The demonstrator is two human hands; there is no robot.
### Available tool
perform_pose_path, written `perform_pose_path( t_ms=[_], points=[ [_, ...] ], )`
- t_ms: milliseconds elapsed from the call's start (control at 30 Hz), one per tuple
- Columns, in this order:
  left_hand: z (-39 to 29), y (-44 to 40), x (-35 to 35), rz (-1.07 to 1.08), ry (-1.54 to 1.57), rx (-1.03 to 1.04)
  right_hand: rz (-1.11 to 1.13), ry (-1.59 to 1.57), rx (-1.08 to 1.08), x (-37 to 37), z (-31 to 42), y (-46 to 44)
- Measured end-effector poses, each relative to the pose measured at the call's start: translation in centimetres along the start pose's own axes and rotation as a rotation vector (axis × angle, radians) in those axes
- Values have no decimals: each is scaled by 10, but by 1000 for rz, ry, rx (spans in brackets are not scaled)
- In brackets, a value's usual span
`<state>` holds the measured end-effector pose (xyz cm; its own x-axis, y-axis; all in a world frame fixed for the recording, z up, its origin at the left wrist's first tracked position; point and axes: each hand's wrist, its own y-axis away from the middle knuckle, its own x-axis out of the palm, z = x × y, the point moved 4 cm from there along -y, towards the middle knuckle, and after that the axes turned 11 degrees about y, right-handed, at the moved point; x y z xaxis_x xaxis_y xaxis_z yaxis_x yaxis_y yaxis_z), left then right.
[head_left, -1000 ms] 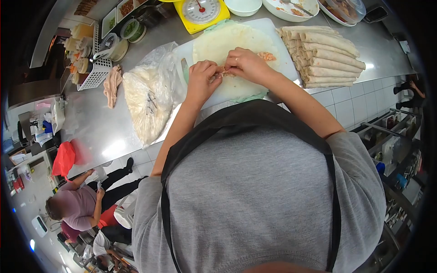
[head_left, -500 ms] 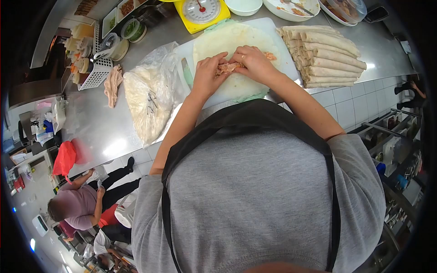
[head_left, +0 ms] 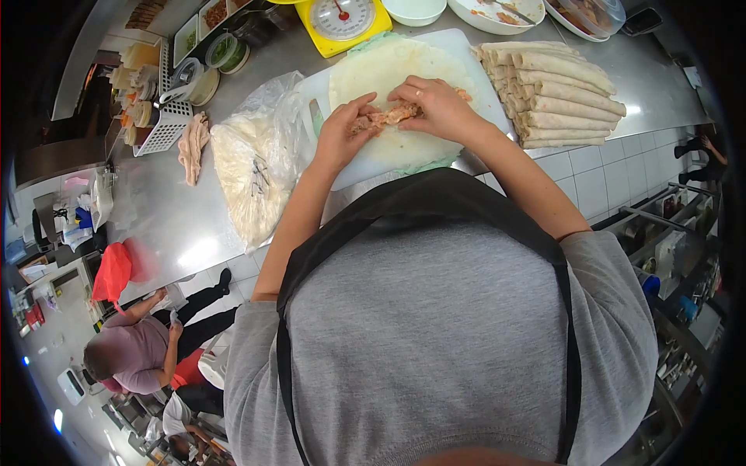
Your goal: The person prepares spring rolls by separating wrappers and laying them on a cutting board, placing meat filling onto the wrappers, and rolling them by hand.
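A strip of pinkish-orange meat filling (head_left: 395, 116) lies across a pale, thin wrapper sheet (head_left: 400, 66). Around its left end curl the fingers and thumb of my left hand (head_left: 346, 133). My right hand (head_left: 439, 111), with a ring on one finger, is cupped over the right part of the strip and hides some of it. Beneath the sheet is a white cutting board (head_left: 489, 93), with green cloth (head_left: 423, 167) showing at its edges. Stacked rolled wrappers (head_left: 563, 97) lie to the right of the board.
A plastic bag of wrapper sheets (head_left: 252, 167) sits left of the board. Behind are a yellow scale (head_left: 342, 23), a white bowl (head_left: 416, 9) and a bowl with a spoon (head_left: 497, 14). A white basket (head_left: 165, 128) stands far left. Another person (head_left: 136, 349) stands beyond the counter.
My hands have moved apart, the left one leftward and slightly down. More of the filling shows between them, as a longer strip.
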<state>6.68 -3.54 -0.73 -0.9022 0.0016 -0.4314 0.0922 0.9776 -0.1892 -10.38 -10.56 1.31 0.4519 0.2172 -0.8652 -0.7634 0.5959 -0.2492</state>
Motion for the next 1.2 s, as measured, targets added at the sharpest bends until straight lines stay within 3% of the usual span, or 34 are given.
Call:
perform_pose_path(
  t_ms=[100,167,267,367,467,533,733,833,933,1200],
  points=[
    [-7,2,-13,-1,-31,-4,-115,31,-97,-6,14,-3],
    [-10,7,-21,-19,-109,27,-57,43,-123,3,19,-9],
    [-5,12,-27,4,33,-118,3,56,-167,18,25,-16],
    [-2,16,-37,-66,-39,-84,8,50,-182,24,23,-19],
    [12,16,-39,-167,87,-151,19,55,-186,26,24,-21],
    [11,14,-34,-333,123,-92,21,71,-183,26,24,-23],
    [-13,14,-17,-243,-344,174,32,73,-151,22,23,-20],
    [-21,20,-27,-335,-132,95,45,75,-165,21,25,-19],
    [-10,24,-35,-296,-60,62,-25,29,-183,20,27,-20],
    [0,16,-25,-136,-192,-15,77,153,-236,32,32,-36]
  ],
)
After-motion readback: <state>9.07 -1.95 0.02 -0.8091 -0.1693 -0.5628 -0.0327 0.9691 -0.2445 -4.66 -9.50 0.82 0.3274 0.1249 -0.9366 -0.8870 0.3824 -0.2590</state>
